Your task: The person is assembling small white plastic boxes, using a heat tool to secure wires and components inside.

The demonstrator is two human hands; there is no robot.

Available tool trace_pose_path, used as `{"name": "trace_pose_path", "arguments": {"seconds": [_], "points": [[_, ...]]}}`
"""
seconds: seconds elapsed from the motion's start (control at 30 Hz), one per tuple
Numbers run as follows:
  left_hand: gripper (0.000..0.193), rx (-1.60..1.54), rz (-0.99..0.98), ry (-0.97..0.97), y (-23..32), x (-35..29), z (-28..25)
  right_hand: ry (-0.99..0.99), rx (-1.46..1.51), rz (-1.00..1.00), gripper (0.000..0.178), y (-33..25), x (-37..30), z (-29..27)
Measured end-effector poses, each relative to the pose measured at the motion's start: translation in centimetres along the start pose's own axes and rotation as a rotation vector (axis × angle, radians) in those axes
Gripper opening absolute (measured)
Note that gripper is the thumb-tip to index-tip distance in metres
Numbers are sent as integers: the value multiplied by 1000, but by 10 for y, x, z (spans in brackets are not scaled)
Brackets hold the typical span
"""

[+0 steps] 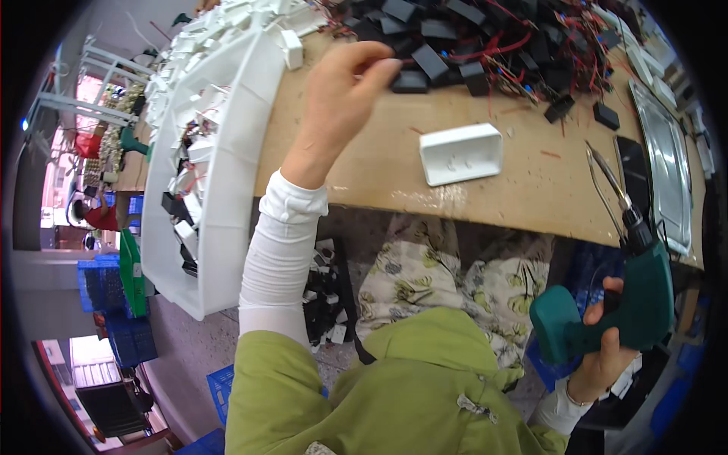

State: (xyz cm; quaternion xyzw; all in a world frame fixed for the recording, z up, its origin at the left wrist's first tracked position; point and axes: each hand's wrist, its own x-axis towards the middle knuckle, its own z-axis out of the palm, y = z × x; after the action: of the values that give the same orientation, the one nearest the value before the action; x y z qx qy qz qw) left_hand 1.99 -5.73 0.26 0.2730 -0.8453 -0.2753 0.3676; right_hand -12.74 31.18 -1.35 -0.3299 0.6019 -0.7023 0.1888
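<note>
Tan and littered with scraps, the counter (356, 171) fills much of a crowded workroom. Off its near right edge, the right hand (607, 353) has its fingers wrapped round the handle of a green soldering gun (648, 296), the long metal tip (623, 199) pointing up and away over the counter. The gun looks rigid and moderately weighty, probably nose-heavy; the plastic handle is the place to hold it, well clear of the tip, which may be hot. The left hand (334, 98) is over the far part of the counter, thumb and forefinger drawn narrow by the black boxes (432, 62); whether anything is pinched there, I cannot tell. Those boxes seem light and hard, best gripped by their sides, since the thin red wires (489, 51) among them could snag or pull loose. Nearer the body, a white box (464, 176) lies hollow side up, likely light, stiff and a little slippery, easiest taken by opposite walls. Farther out stand a white tub (243, 144) of parts at left and a metal tray (671, 178) at right.
</note>
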Motion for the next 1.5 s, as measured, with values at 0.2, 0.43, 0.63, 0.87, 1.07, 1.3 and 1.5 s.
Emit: {"name": "trace_pose_path", "arguments": {"seconds": [0.2, 0.43, 0.63, 0.87, 1.07, 1.3, 1.5], "points": [[21, 359, -78, 371, -102, 37, -63, 100, 74, 38, 72, 7, 10, 1], [36, 818, -354, 114, -134, 71, -50, -16, 119, 99, 65, 8, 19, 7], [39, 927, -353, 52, -110, 64, -39, 3, 69, 106, 65, 10, 29, 6], [52, 733, 54, 402, -126, 131, -33, -9, 3, 88, 65, 5, 35, 18], [38, 637, -259, 95, -142, 155, -38, 148, -64, 116, 73, 2, 34, 23], [39, 357, -297, 226, -81, 76, -62, -4, 15, 120, 62, 6, 39, 10], [36, 28, -364, 42, -26, -32, -48, -67, 45, 86, 62, 17, 42, 8]]}}
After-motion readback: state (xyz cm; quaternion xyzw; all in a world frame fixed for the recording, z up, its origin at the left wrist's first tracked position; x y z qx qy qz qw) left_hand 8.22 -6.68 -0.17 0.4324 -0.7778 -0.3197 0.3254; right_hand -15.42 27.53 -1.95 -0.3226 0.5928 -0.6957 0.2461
